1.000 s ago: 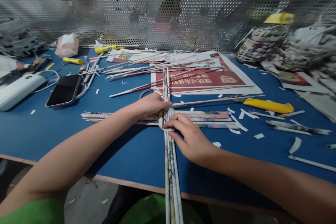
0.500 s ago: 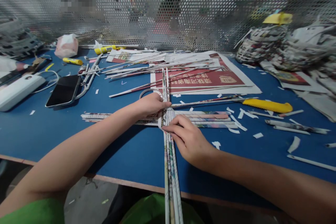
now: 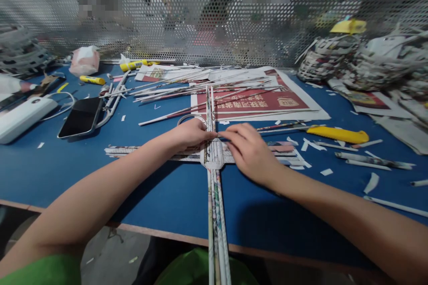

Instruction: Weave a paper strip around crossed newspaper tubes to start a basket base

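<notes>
Long rolled newspaper tubes [image 3: 216, 213] run lengthwise in front of me and cross over a sideways bundle of tubes [image 3: 115, 151]. A flattened white paper strip [image 3: 214, 165] wraps round the crossing. At the upper side of the crossing, my left hand [image 3: 194, 133] presses its thumb and fingers on the lengthwise tubes. My right hand [image 3: 250, 149] is closed in a pinch just right of the left thumb, on a thin paper tube [image 3: 284, 129] that reaches out to the right. Its fingers partly hide that tube and the bundle behind.
A yellow utility knife [image 3: 337, 133] lies at right among paper scraps. Loose paper tubes [image 3: 174, 93] rest on a red printed sheet [image 3: 254, 102]. A phone [image 3: 82, 116] and white power bank [image 3: 28, 118] lie left. Woven paper baskets [image 3: 317, 60] stand by the perforated metal screen [image 3: 187, 22].
My right hand has moved up from the lower side of the crossing to beside my left thumb, onto the thin tube. My left hand stays in place.
</notes>
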{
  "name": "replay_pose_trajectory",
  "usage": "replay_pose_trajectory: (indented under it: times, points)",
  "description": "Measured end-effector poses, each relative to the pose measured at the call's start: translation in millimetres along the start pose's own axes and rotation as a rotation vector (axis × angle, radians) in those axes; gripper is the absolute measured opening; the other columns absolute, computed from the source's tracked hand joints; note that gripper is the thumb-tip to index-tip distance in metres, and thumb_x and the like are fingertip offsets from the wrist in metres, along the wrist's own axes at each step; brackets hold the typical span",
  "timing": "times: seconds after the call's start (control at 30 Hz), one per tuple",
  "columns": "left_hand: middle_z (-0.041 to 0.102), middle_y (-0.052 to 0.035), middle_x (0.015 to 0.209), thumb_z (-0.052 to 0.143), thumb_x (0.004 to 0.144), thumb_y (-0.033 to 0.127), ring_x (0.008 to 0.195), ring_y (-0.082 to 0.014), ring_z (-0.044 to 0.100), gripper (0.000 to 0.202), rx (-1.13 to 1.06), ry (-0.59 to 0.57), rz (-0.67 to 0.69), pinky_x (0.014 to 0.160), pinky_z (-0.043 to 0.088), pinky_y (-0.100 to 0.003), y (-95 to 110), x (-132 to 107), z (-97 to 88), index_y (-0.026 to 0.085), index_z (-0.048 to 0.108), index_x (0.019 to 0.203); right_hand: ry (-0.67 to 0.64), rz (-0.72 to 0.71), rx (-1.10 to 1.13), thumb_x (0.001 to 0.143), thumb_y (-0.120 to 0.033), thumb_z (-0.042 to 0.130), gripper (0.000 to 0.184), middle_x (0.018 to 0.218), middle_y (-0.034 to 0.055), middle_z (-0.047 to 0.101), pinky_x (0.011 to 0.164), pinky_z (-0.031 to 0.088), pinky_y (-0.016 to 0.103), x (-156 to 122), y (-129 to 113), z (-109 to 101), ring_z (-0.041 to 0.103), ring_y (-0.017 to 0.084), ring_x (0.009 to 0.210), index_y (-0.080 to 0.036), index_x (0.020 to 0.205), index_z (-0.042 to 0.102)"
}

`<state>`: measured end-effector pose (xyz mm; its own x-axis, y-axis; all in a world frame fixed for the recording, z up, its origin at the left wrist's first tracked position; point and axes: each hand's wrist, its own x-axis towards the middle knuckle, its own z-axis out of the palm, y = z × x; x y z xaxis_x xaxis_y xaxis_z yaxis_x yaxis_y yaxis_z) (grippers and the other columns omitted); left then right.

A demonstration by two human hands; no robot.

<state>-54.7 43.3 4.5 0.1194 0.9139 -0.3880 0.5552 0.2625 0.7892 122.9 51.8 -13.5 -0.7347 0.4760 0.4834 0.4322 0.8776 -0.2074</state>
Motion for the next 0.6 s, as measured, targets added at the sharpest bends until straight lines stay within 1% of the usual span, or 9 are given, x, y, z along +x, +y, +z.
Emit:
replay_pose_trajectory:
  times: [0.07,0.13,0.2,0.3,0.37,0.47,0.6]
  points:
    - [0.033,0.0054,0.031,0.05,0.077,0.033,0.027,-0.0043,0.028,0.037,-0.025,-0.017,-0.004,0.033,0.019,-0.02,1,-1,-0.1,0.017,0.037,0.046,0.008,0.054,-0.07,0.082,-0.015,0.038,0.025,0.095,0.0141,0.056,0.079,0.039,0.038,6,13,-3,0.047,0.023,0.091,-0.01,0.097,0.059]
    - [0.035,0.0048,0.031,0.051,0.077,0.034,0.027,-0.0039,0.029,0.038,-0.023,-0.021,-0.007,0.033,0.02,-0.02,3,-3,-1.0,0.016,0.039,0.046,-0.022,0.078,-0.074,0.082,-0.016,0.042,0.02,0.086,0.011,0.059,0.075,0.041,0.036,10,22,-6,0.051,0.021,0.085,-0.013,0.085,0.061]
    - [0.034,0.0053,0.031,0.052,0.077,0.035,0.026,-0.003,0.027,0.038,-0.024,-0.013,-0.001,0.032,0.019,-0.019,4,-4,-2.7,0.016,0.039,0.046,-0.028,0.083,-0.058,0.08,-0.015,0.045,0.017,0.078,0.0083,0.061,0.071,0.043,0.032,13,26,-10,0.053,0.019,0.078,-0.015,0.078,0.061]
    - [0.034,0.0064,0.031,0.053,0.076,0.035,0.026,-0.0029,0.026,0.037,-0.085,0.001,0.027,0.031,0.017,-0.019,5,-6,-5.3,0.017,0.039,0.048,0.006,0.073,-0.052,0.078,-0.012,0.047,0.014,0.078,0.007,0.061,0.07,0.043,0.03,16,23,-17,0.054,0.018,0.078,-0.016,0.075,0.06]
    - [0.036,0.0062,0.032,0.055,0.076,0.032,0.026,-0.0031,0.027,0.035,-0.131,0.008,0.034,0.031,0.018,-0.019,5,-7,-6.5,0.017,0.039,0.049,0.01,0.065,-0.057,0.076,-0.011,0.048,0.012,0.077,0.0066,0.061,0.071,0.042,0.029,18,20,-22,0.054,0.018,0.078,-0.016,0.074,0.06]
    - [0.037,0.0059,0.033,0.056,0.075,0.029,0.026,-0.003,0.028,0.034,-0.161,-0.005,0.04,0.031,0.018,-0.019,7,-8,-6.8,0.017,0.038,0.049,-0.02,0.068,-0.083,0.076,-0.015,0.052,0.009,0.072,0.0064,0.061,0.069,0.042,0.03,19,16,-26,0.053,0.018,0.075,-0.015,0.071,0.06]
    - [0.035,0.0074,0.033,0.059,0.072,0.032,0.027,-0.0023,0.027,0.034,-0.162,-0.008,0.072,0.032,0.017,-0.018,7,-10,-5.3,0.017,0.038,0.049,-0.105,0.099,-0.063,0.076,-0.017,0.053,0.011,0.072,0.0046,0.062,0.067,0.041,0.029,22,14,-29,0.053,0.017,0.074,-0.016,0.069,0.061]
